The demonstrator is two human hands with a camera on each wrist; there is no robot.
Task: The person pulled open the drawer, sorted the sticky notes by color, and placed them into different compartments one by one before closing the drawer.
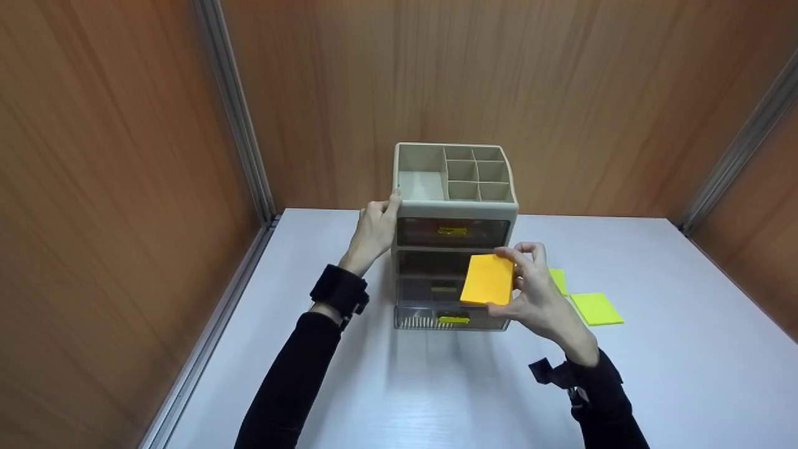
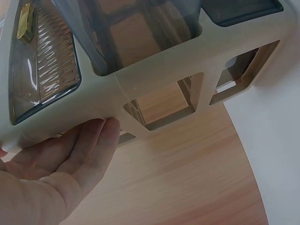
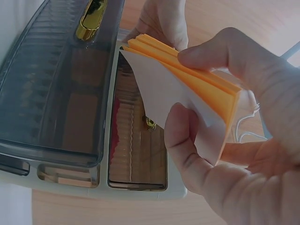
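A beige desk organizer (image 1: 455, 209) with open top compartments and three smoky clear drawers stands on the white table (image 1: 654, 374). My left hand (image 1: 377, 224) rests against its upper left corner, fingers (image 2: 101, 131) lying straight along the beige side wall (image 2: 159, 70). In front of the middle drawer (image 1: 430, 274), my right hand (image 1: 512, 280) pinches an orange sticky-note pad (image 1: 488, 279) between thumb and fingers. The right wrist view shows the pad (image 3: 159, 49) with its white backing toward the camera. The bottom drawer (image 1: 452, 318) sticks out a little.
Two yellow-green sticky-note pads (image 1: 596, 308) (image 1: 558, 279) lie on the table right of the organizer. Each drawer has a gold handle (image 3: 89, 23). Wood-panel walls (image 1: 124, 187) close in the table at the back and both sides.
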